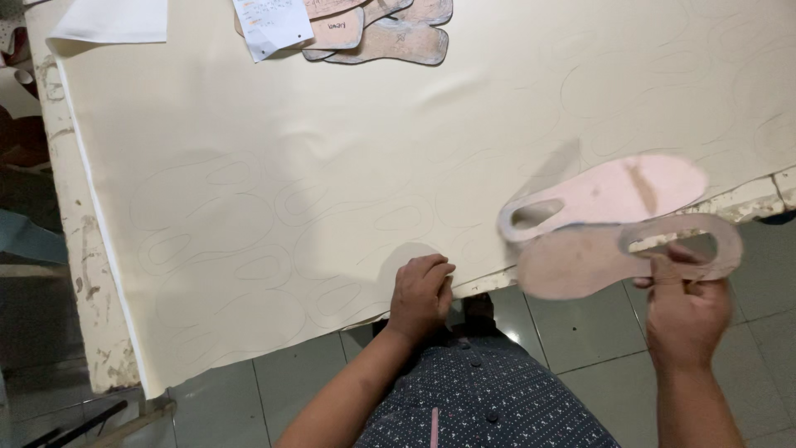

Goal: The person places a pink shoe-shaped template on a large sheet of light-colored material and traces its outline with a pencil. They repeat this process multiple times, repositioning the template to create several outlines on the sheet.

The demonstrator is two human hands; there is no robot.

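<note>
Right hand (684, 311) gripping pink templates (597, 232)

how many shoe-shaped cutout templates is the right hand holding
2: a pale pink template lying over the table edge, and a darker template below it, both pinched in the right hand. More lie stacked at the top edge.

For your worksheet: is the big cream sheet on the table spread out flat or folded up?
Spread out. The cream sheet lies in one layer across the table, traced outlines showing all over it; the left hand rests on its near edge.
</note>
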